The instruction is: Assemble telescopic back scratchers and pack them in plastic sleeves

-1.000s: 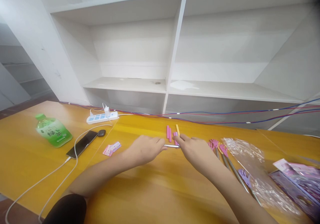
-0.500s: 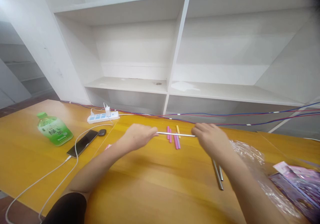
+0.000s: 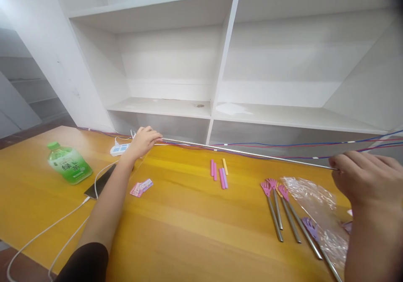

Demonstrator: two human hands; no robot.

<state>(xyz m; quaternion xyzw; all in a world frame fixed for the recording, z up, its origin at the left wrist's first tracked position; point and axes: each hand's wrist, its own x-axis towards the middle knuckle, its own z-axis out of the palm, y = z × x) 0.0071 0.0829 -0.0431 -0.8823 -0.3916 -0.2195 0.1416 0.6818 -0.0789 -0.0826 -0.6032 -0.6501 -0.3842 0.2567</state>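
A thin telescoping metal rod is stretched out long and nearly level above the back of the table. My left hand is closed around its left end, near the power strip. Far to the right, my right hand grips the other end in a fist; any head on the rod is hidden. Several back scratchers with metal handles lie at the right, including a pink hand-shaped one and a purple one. Short coloured sticks lie mid-table: pink, lavender and yellow.
A green bottle, a phone with a white cable and a power strip are on the left. Small printed cards lie mid-left. Clear plastic wrapping sits right. White shelving stands behind.
My hands have moved far apart, left hand leftward and right hand rightward, and the rod between them is much longer. The cards and scratcher heads have come into view.
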